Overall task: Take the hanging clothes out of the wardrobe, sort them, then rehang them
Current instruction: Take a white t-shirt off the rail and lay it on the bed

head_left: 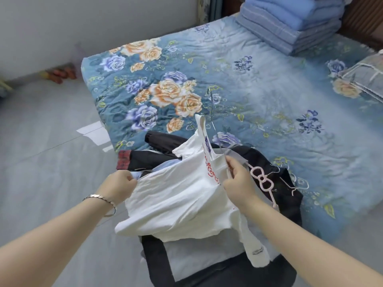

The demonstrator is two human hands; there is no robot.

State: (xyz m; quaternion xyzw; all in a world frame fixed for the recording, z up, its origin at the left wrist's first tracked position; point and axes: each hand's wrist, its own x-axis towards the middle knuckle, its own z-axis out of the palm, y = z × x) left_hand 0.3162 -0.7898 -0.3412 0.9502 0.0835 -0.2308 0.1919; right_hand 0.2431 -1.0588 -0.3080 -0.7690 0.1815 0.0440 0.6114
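Holding up a white short-sleeved T-shirt with red lettering [176, 195] over a heap of dark garments [290, 195] at the near corner of a bed covered in a blue quilt printed with orange and violet roses [269, 90]. Clutching the shirt's left edge in the left grip [121, 186], fingers curled into the cloth, a silver bracelet [101, 198] on that wrist. Pinching the shirt's shoulder near the neck in the right grip [238, 181], thumb and fingertips closed on the fabric. Thin metal wire hanger [211, 106] poking up out of the neck opening, hook tilted over the quilt; cannot tell whether the right grip also touches its wire. Pale pink plastic hanger with a bow-shaped middle [262, 180] lying on the dark heap just beside the right grip. Red plaid cuff [123, 160] showing at the heap's left end. Stack of folded blue blankets [290, 23] at the far end of the bed, well apart from the shirt.
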